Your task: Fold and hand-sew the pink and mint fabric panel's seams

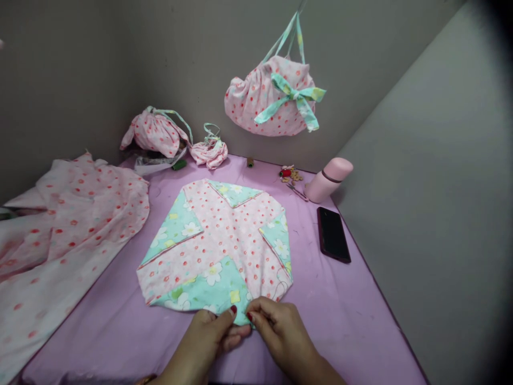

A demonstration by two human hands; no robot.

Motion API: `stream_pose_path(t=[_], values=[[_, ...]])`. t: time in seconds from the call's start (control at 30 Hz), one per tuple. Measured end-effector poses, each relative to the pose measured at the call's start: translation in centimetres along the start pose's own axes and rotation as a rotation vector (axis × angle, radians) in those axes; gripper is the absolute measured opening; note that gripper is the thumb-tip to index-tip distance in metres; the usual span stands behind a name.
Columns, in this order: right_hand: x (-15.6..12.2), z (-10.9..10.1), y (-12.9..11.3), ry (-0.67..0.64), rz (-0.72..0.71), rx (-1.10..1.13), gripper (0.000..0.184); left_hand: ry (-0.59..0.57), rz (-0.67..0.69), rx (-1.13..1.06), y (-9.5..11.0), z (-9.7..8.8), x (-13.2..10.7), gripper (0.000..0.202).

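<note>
A pink dotted fabric piece (224, 230) lies on the table, with mint floral triangles at its corners. My left hand (210, 330) grips its near edge, thumb on top of the mint floral corner (212, 289) and fingers underneath. Beside it, my right hand (280, 326) is closed in a pinch at the same edge, fingertips touching the cloth. What sits in that pinch is too small to make out. A thin dark thread (281, 289) loops over the fabric just beyond my right hand.
A larger dotted cloth (76, 224) spreads at left. Behind stand gathered dotted pouches (158, 133) and a green spool (179, 164). At right are a red spool (285, 173), small scissors (297, 192), a pink bottle (326, 182) and a phone (333, 234). A dotted bag (272, 99) hangs above.
</note>
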State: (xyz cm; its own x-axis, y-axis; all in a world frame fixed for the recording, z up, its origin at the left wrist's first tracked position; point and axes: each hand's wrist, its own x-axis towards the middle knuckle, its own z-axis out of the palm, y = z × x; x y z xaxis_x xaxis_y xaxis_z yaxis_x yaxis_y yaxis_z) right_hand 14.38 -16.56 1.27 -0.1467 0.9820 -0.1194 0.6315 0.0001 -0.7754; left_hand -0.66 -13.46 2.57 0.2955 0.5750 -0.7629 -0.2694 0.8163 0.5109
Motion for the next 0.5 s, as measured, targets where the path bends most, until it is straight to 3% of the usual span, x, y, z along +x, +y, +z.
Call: stream_pose_path(t=[0.23, 0.5], values=[[0.2, 0.5, 1.1, -0.005, 0.014, 0.179, 0.020, 0.046, 0.035, 0.000, 0.2, 0.3, -0.7, 0.016], [-0.1, 0.8, 1.3, 0.024, 0.011, 0.240, 0.020, 0.046, 0.041, 0.009, 0.0, 0.1, -0.7, 0.014]])
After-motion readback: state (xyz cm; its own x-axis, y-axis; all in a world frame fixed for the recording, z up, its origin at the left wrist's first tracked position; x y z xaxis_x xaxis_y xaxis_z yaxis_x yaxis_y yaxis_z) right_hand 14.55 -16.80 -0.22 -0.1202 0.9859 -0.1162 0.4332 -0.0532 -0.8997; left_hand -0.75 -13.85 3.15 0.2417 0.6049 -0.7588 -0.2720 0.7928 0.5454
